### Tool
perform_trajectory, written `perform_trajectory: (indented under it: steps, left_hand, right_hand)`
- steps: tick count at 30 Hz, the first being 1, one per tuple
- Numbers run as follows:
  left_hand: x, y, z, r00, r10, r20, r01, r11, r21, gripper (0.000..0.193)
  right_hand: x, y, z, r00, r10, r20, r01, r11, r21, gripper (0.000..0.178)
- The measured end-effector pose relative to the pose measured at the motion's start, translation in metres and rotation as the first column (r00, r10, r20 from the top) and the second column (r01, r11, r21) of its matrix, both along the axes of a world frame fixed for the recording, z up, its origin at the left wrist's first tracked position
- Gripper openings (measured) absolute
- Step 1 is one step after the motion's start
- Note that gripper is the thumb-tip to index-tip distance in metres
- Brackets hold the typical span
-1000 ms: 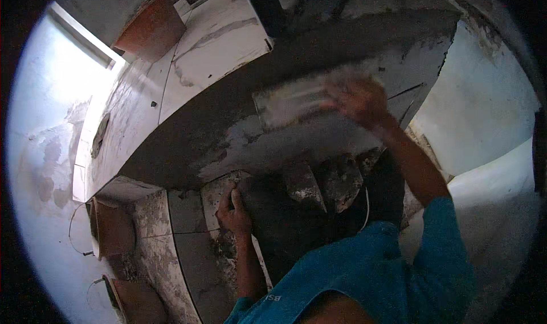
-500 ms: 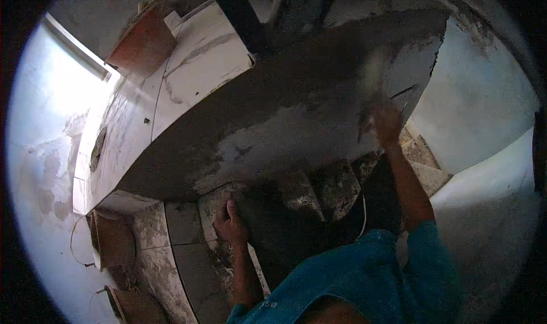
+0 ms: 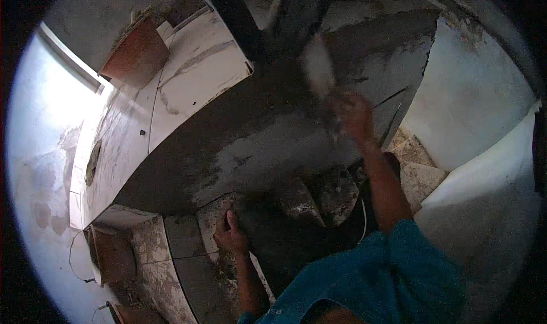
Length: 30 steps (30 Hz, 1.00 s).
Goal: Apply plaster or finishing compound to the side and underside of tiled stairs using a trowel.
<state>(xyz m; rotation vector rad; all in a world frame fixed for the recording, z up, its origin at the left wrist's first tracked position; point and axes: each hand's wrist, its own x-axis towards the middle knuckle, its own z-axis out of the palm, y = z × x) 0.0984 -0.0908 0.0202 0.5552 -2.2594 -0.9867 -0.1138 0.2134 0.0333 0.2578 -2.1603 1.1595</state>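
My right hand (image 3: 354,116) is closed round the handle of a trowel (image 3: 318,68). Its pale blade is smeared by motion over a curved step coated in grey mortar (image 3: 273,133). Darker and lighter patches mark the coat, and a straight groove runs across its right part. My left hand (image 3: 232,237) holds nothing that shows. Its thumb points up, apart from the loosely bent fingers, beside the stained tiles below the step's near edge.
White veined tiles (image 3: 196,68) border the mortar on the left, with a reddish-brown bucket (image 3: 137,53) on them. More brown buckets (image 3: 114,250) stand at lower left. A dark post (image 3: 231,22) rises at the far side. Stained steps (image 3: 421,164) and a pale curved wall (image 3: 461,96) lie right.
My right hand and the trowel have swept left across the mortar. The left hand stays in nearly the same place. The whole view has shifted slightly.
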Motion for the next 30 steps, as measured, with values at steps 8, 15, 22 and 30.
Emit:
perform_trajectory:
  steps: [8,15,22,30]
  left_hand:
    - [0.002,-0.009,-0.014,0.998,-0.047,-0.038,0.047,0.999,0.020,0.045]
    - [0.014,-0.020,-0.031,0.959,-0.087,-0.271,0.145,0.969,0.201,0.043]
    - [0.013,-0.007,-0.005,0.994,-0.043,-0.097,0.047,0.998,0.042,0.039]
    - [0.011,-0.024,-0.030,0.974,-0.050,-0.220,0.057,0.998,0.025,0.043]
  right_hand:
    - [0.044,-0.092,-0.023,0.953,0.302,-0.023,-0.303,0.945,-0.125,0.040]
    - [0.048,-0.079,0.013,0.911,0.375,-0.169,-0.328,0.910,0.252,0.043]
    - [0.030,-0.097,0.037,0.879,0.323,-0.352,-0.123,0.865,0.487,0.033]
    - [0.035,-0.089,0.057,0.934,0.341,-0.110,-0.290,0.899,0.327,0.037]
